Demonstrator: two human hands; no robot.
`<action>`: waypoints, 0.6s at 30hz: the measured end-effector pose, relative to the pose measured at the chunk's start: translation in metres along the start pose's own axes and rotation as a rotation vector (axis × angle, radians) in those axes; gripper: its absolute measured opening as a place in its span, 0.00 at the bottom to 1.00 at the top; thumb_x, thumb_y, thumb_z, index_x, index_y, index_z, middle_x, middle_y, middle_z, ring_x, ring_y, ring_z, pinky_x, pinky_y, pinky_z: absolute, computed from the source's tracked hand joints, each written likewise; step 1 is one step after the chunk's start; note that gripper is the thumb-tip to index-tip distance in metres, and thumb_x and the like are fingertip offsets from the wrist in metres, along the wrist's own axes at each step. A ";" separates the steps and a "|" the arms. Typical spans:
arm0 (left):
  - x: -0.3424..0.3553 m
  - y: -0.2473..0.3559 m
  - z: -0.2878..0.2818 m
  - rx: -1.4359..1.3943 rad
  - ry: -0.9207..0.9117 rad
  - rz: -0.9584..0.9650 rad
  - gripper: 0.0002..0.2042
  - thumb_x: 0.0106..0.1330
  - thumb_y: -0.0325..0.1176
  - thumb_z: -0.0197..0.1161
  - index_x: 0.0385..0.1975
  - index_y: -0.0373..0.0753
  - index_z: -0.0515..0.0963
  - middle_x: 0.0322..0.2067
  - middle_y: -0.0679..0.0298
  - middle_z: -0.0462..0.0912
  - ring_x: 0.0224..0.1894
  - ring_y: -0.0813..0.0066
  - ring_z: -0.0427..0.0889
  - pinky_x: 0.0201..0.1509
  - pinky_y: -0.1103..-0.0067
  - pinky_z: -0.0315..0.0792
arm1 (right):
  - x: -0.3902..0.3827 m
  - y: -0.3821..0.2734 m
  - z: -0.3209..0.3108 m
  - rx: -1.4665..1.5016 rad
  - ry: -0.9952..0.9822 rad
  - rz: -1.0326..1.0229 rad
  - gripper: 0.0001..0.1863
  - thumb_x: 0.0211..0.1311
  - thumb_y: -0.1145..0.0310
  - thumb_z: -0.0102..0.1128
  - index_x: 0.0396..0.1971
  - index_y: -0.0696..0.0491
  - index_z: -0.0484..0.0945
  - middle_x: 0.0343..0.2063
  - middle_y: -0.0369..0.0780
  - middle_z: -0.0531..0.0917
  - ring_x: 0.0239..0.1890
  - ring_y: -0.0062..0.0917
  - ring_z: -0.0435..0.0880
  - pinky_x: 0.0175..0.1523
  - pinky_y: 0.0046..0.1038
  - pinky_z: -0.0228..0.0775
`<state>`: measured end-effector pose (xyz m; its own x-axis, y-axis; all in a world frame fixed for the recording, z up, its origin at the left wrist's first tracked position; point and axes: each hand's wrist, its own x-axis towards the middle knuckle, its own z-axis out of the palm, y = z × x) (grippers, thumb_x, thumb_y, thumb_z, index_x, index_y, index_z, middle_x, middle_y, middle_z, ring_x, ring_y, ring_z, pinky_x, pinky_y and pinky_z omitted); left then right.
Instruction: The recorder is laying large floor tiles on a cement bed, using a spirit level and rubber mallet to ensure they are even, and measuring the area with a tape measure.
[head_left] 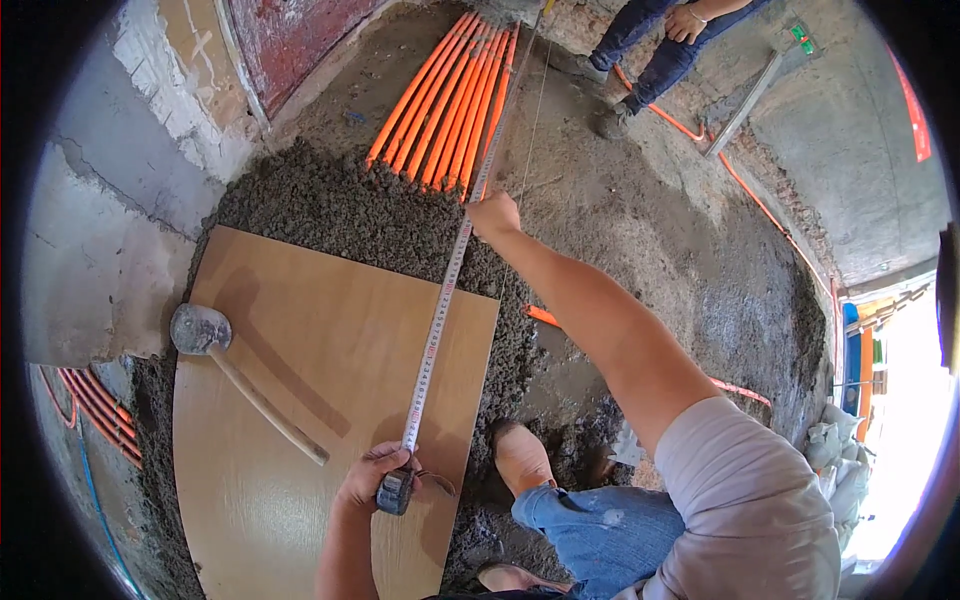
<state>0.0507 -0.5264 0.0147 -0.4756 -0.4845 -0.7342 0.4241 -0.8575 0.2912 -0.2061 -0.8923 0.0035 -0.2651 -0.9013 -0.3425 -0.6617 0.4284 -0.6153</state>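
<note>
My left hand (372,472) is closed around the dark case of a tape measure (394,493), low over the near part of a large tan slab (300,375), which looks like a tile. From the case the pale blade (433,345) runs taut and away across the slab and past the orange pipes. My right hand (493,214), arm stretched forward, pinches the blade near the pipes' close ends. A mallet (201,330) with a round grey head and wooden handle lies on the slab's left side.
Orange pipes (450,100) lie side by side, their near ends under dark loose mortar (320,205). Another person (660,45) stands at the far right. A thin string (533,130) runs near the blade. A straight bar (745,105) leans by the wall; sacks (835,460) lie at right.
</note>
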 end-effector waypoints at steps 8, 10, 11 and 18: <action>0.003 -0.015 0.001 0.136 0.126 0.092 0.08 0.65 0.33 0.57 0.37 0.35 0.75 0.27 0.61 0.79 0.24 0.68 0.81 0.27 0.76 0.75 | -0.011 0.003 0.006 0.028 0.030 0.030 0.14 0.52 0.62 0.58 0.23 0.60 0.81 0.26 0.48 0.83 0.32 0.38 0.84 0.40 0.37 0.76; 0.006 -0.017 -0.005 0.131 0.108 0.102 0.08 0.65 0.33 0.57 0.36 0.35 0.75 0.27 0.61 0.79 0.24 0.68 0.81 0.27 0.76 0.75 | -0.014 0.002 0.006 0.065 -0.073 0.016 0.13 0.54 0.64 0.55 0.24 0.61 0.77 0.17 0.44 0.81 0.17 0.29 0.82 0.23 0.31 0.75; 0.006 -0.018 -0.007 0.125 0.089 0.113 0.07 0.65 0.33 0.57 0.36 0.36 0.75 0.27 0.61 0.79 0.24 0.68 0.81 0.27 0.76 0.75 | -0.014 0.004 0.010 0.064 -0.075 0.016 0.13 0.54 0.64 0.55 0.24 0.61 0.77 0.17 0.44 0.81 0.17 0.29 0.82 0.23 0.31 0.75; 0.009 -0.015 -0.003 0.122 0.117 0.089 0.07 0.66 0.30 0.56 0.37 0.34 0.75 0.27 0.61 0.80 0.24 0.71 0.80 0.27 0.78 0.74 | -0.011 0.012 0.012 0.155 -0.054 -0.002 0.14 0.55 0.64 0.55 0.22 0.61 0.77 0.16 0.43 0.80 0.17 0.28 0.81 0.21 0.29 0.75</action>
<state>0.0423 -0.5175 0.0015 -0.3444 -0.5423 -0.7663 0.3608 -0.8300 0.4253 -0.2028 -0.8765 -0.0081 -0.2235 -0.8992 -0.3762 -0.5450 0.4353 -0.7166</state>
